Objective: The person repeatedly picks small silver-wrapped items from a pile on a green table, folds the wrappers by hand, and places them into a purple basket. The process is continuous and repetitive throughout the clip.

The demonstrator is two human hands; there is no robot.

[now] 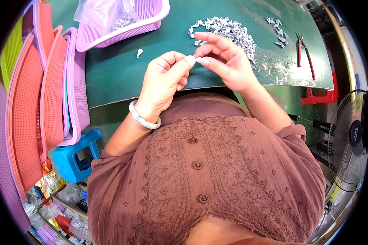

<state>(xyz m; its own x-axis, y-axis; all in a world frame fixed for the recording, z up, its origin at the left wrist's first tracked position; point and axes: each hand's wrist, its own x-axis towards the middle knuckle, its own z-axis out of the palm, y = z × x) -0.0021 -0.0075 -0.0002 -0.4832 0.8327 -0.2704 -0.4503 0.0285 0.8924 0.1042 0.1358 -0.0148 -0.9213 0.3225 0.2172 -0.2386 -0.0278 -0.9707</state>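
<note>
Above the near edge of the green table, my left hand (164, 77) and my right hand (228, 61) meet, each with thumb and forefinger pinched. Between the fingertips sits a small grey-white piece (198, 59), mostly covered, so its exact kind cannot be made out. The other fingers of my right hand are loosely curled. Just beyond that hand lies a heap of small grey-and-white moulded-looking pieces (233, 32). One loose pale piece (140, 53) rests left of my hands, and several more grey pieces (279, 33) lie to the far right.
Red-handled pliers (308, 61) lie at the table's right. A purple basket (122, 37) holding a clear plastic bag (104, 14) stands at the back left. Stacked coloured baskets (26, 110) and a blue stool (75, 157) are at left; a fan (347, 139) stands at right.
</note>
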